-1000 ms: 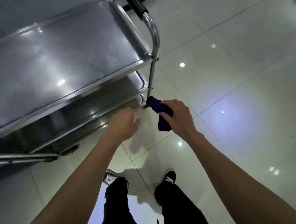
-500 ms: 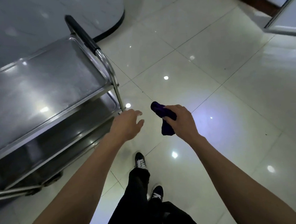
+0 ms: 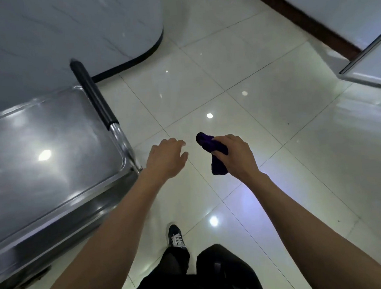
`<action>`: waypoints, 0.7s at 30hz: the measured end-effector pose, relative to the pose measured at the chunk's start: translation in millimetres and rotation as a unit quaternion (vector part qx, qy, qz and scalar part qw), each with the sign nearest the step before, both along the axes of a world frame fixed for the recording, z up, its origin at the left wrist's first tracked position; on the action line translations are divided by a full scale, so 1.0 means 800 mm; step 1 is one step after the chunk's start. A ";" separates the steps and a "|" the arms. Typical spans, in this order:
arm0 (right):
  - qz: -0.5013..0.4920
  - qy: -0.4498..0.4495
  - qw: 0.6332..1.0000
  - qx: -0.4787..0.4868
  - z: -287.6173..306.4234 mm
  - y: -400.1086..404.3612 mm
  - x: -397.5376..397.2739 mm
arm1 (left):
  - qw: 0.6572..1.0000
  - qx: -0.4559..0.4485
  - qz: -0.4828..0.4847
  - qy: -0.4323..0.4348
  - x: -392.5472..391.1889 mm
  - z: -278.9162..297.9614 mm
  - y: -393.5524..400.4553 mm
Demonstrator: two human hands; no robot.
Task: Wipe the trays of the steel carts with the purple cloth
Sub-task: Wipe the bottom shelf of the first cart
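A steel cart stands at the left, its shiny top tray (image 3: pixel 50 154) facing up and a black-gripped push handle (image 3: pixel 94 99) along its right end. My right hand (image 3: pixel 235 156) is closed around a bunched purple cloth (image 3: pixel 215 156), held in the air over the floor to the right of the cart. My left hand (image 3: pixel 167 158) hovers just right of the cart's corner post, fingers spread and holding nothing. Neither hand touches the cart. The lower trays are hidden under the top one.
Glossy white floor tiles (image 3: pixel 273 120) spread ahead and to the right. A grey curved counter base (image 3: pixel 87 34) sits behind the cart. A wall with dark skirting (image 3: pixel 300 21) and a steel-framed panel (image 3: pixel 368 64) lie at the upper right. My legs and a shoe (image 3: pixel 175 235) are below.
The view has swung right and away from the cart, which now sits further left. Both hands have drawn clear of the cart's corner post, the cloth still in my right hand.
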State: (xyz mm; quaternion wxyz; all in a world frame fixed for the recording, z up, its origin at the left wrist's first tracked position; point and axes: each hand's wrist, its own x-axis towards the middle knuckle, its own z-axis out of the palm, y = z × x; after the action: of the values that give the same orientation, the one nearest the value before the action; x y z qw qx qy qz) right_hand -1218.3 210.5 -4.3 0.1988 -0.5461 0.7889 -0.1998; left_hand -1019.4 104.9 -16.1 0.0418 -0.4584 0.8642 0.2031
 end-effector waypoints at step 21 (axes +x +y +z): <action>0.159 -0.062 0.985 0.005 -0.001 -0.423 -0.268 | 0.989 0.021 0.144 -0.014 -0.206 0.011 -0.346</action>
State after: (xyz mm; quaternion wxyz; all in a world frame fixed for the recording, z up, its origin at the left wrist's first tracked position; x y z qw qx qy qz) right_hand -1432.9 -128.3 -5.0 0.2796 -0.6498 0.6794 -0.1951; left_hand -1183.9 -172.2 -7.6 0.0340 -0.5803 0.7838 0.2183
